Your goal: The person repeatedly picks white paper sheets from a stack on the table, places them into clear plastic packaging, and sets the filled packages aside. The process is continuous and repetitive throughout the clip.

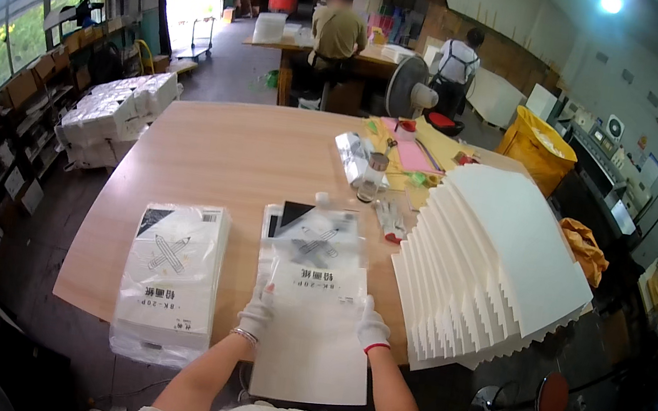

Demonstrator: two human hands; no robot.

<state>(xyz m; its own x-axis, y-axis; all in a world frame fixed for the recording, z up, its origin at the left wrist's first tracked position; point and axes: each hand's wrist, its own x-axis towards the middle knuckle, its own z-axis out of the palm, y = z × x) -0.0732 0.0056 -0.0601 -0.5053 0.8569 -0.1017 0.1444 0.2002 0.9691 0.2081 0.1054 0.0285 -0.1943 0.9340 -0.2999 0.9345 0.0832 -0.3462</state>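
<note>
My left hand, in a white glove with a bracelet at the wrist, holds the left edge of a stack of white drawing paper. On the opposite edge my right hand grips the same paper; its white glove has a red cuff. The near end of the paper reaches past the table edge towards me. A clear printed plastic bag with a crossed-pencil picture covers the far part of the paper, which seems to be inside it. Left of my hands lies a pile of wrapped paper packs with the same print.
Fanned white paper fills the table's right side. Beyond it lie a glove, a clear jar, scissors and coloured sheets. A fan stands behind the table. Two people work farther back.
</note>
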